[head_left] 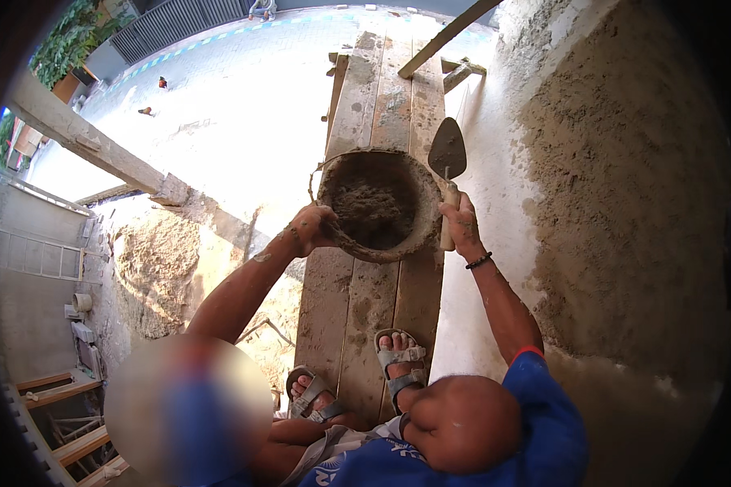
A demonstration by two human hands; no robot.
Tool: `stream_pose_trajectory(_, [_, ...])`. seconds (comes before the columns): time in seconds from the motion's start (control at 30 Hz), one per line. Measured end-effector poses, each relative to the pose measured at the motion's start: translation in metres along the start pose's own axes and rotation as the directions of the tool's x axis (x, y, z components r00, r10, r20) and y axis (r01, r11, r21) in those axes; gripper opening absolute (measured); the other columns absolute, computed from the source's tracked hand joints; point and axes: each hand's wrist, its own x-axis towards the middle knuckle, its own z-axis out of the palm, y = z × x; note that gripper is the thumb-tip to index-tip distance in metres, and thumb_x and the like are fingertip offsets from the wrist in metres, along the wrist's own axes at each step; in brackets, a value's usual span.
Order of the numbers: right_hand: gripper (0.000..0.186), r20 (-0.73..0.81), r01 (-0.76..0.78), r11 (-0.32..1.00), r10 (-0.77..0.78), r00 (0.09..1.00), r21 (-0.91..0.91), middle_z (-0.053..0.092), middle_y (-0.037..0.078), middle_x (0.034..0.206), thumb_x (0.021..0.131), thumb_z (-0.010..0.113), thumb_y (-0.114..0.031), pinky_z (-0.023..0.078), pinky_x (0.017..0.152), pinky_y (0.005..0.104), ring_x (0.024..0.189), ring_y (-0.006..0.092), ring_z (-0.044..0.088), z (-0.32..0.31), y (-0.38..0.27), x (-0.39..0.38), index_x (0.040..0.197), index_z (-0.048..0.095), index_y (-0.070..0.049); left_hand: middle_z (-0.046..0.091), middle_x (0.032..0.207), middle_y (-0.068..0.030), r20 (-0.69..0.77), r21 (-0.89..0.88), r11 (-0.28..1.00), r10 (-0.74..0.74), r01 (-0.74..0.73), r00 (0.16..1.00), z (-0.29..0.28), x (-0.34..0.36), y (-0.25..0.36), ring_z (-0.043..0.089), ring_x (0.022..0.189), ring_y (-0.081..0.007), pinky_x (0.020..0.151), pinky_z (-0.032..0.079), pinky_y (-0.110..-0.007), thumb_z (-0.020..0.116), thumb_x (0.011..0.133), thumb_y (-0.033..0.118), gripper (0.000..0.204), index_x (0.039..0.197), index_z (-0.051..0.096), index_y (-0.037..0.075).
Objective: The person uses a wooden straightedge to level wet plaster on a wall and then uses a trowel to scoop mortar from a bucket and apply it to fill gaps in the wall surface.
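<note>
A round, mortar-crusted bucket (421,213) is between my hands, over the wooden planks. Grey, lumpy mortar (372,207) lies inside it. My left hand (317,230) has its fingers closed on the bucket's left rim, below the thin wire handle (311,188). On the opposite side, my right hand (463,221) wraps the wooden handle of a trowel (447,150) and rests against the bucket's right rim. The trowel's dirty blade points away from me. Whether the bucket's base touches the planks is hidden.
My sandalled feet stand on the narrow plank scaffold (323,308). Close on the right rises a wall with rough wet plaster (625,203). A slanting pole (447,39) crosses the far end. To the left are a concrete beam (97,146), a sand heap (156,264) and a ladder (36,247).
</note>
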Motion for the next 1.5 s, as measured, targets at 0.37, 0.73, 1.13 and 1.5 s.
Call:
stream_pose_trajectory(0.37, [0.030, 0.238, -0.338, 0.913, 0.389, 0.890, -0.229, 0.050, 0.002, 0.067, 0.080, 0.061, -0.015, 0.042, 0.038, 0.0261, 0.045, 0.0090, 0.047, -0.096, -0.030, -0.062, 0.104, 0.048, -0.005, 0.055, 0.127, -0.0166, -0.042, -0.330, 0.928, 0.170, -0.175, 0.985, 0.011, -0.011, -0.034, 0.055, 0.115, -0.0292, 0.096, 0.046, -0.051, 0.039, 0.099, 0.041, 0.048, 0.134, 0.041, 0.008])
stream_pose_trajectory(0.73, [0.032, 0.419, -0.489, 0.848, 0.528, 0.739, -0.206, 0.049, 0.003, 0.067, 0.084, 0.058, -0.017, 0.044, 0.038, 0.0287, 0.045, 0.0116, 0.048, -0.040, -0.074, -0.149, 0.109, 0.042, -0.005, 0.040, 0.139, -0.0272, -0.066, -0.447, 0.889, 0.075, -0.097, 0.995, 0.022, -0.045, -0.033, 0.044, 0.125, -0.0341, 0.110, 0.032, -0.044, 0.034, 0.098, 0.051, 0.072, 0.138, 0.029, -0.009])
stream_pose_trajectory(1.13, [0.050, 0.476, 0.736, 0.530, -0.562, 0.677, -0.421, 0.061, 0.022, 0.106, 0.088, 0.060, -0.018, 0.050, 0.086, 0.0393, 0.096, 0.0382, 0.060, 0.042, -0.074, -0.070, 0.131, 0.044, 0.001, 0.014, 0.153, -0.0210, -0.151, -0.466, 0.875, 0.069, -0.133, 0.986, 0.067, -0.087, -0.012, 0.014, 0.143, -0.0310, 0.116, 0.012, -0.041, 0.042, 0.095, 0.053, 0.079, 0.149, 0.013, 0.003])
stream_pose_trajectory(1.5, [0.048, 0.254, 0.436, 0.769, -0.356, 0.899, -0.467, 0.061, 0.022, 0.104, 0.084, 0.060, -0.020, 0.050, 0.079, 0.0416, 0.090, 0.0385, 0.061, 0.011, -0.024, -0.101, 0.126, 0.049, 0.000, 0.024, 0.152, -0.0159, -0.056, -0.421, 0.872, 0.248, -0.248, 0.967, 0.086, -0.072, -0.002, 0.019, 0.142, -0.0288, 0.116, 0.011, -0.042, 0.058, 0.089, 0.042, 0.077, 0.147, 0.024, 0.005])
